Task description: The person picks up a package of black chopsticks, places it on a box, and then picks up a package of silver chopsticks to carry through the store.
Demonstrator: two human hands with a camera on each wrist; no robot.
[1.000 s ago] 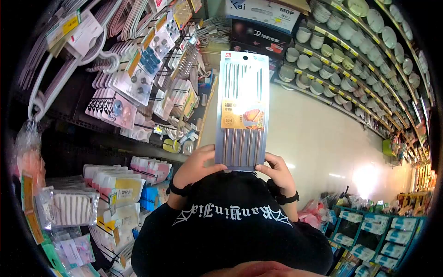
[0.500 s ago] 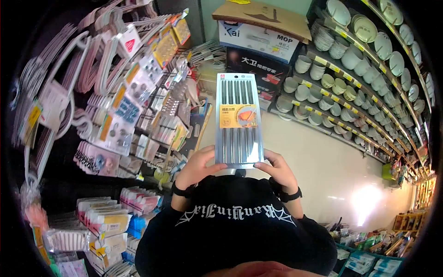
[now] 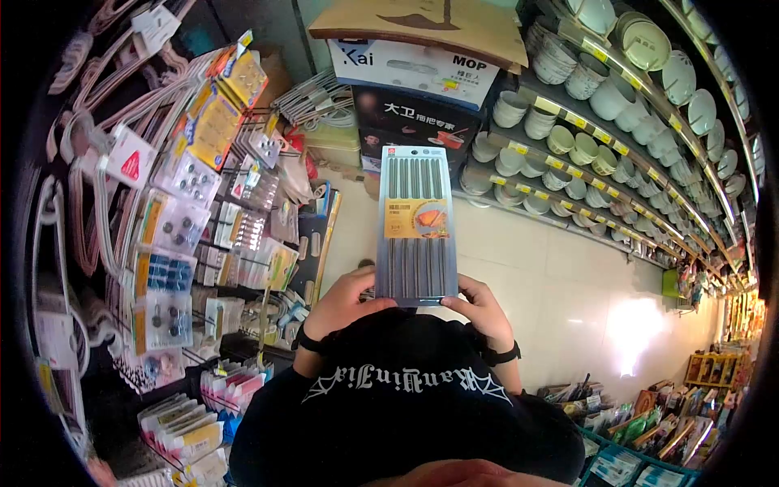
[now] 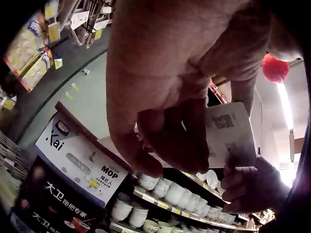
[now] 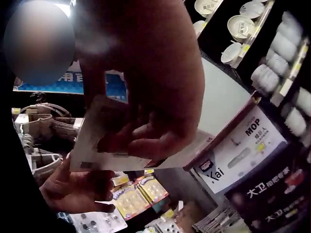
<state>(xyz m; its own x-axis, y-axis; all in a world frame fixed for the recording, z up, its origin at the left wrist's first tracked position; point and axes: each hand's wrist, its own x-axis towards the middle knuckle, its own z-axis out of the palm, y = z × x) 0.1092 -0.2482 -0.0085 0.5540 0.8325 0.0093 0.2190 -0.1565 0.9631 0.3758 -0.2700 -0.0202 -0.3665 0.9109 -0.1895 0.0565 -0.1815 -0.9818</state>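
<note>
At the left, hanging cards [image 3: 165, 272] of small goods crowd the rack, with yellow cards [image 3: 213, 122] just above them. A swing of the pack toward that side could snag one and pull it off its peg.

Next comes the left hand [image 3: 345, 302], grasping the lower left corner of the pack, thumb at the front and fingers curled behind, as the left wrist view shows. If this hold slackens, the pack would probably pivot around the other corner.

The chopstick pack [image 3: 417, 272] is in the middle, held in front of the body, its label facing the wearer and its upper end pointing toward the mop box [image 3: 410, 71] and the black box [image 3: 418, 118]. Both hands grip only the near end, so the long upper part has nothing under it; a slip of the thumbs on the smooth-looking cover could let the top tip away.

The right hand [image 3: 483, 312] grasps the lower right corner in the same way, fingers behind. Beyond it lies bare floor [image 3: 535, 268]; a dropped pack could split or bend there. Farthest right, bowls [image 3: 560, 140] fill the shelves, well apart from the pack; only a careless wide turn would threaten them.
</note>
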